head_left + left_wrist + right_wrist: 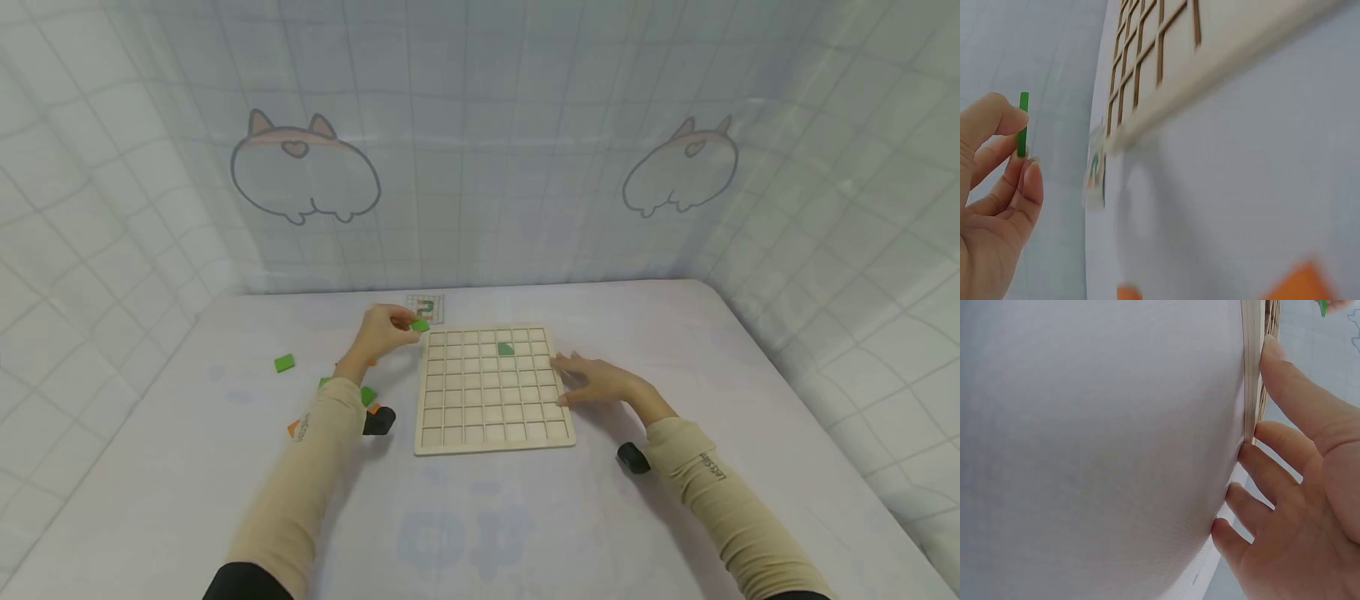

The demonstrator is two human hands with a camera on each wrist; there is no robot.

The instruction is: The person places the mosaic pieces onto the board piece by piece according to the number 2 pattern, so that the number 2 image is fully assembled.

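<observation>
A pale wooden board (491,387) with a grid of square cells lies flat in front of me. One green tile (506,348) sits in a cell near its far side. My left hand (382,331) pinches another green tile (1023,125) between thumb and fingers, raised above the table by the board's far left corner. My right hand (600,381) rests at the board's right edge, its fingers spread; in the right wrist view the thumb and fingertips (1249,450) touch the board's rim (1250,369).
A small printed card (426,308) with a grid pattern lies behind the board. Left of the board are a loose green tile (284,362), more green pieces (367,395) and orange pieces (293,427), partly hidden by my left arm. A tiled-pattern curtain (480,167) hangs behind the table.
</observation>
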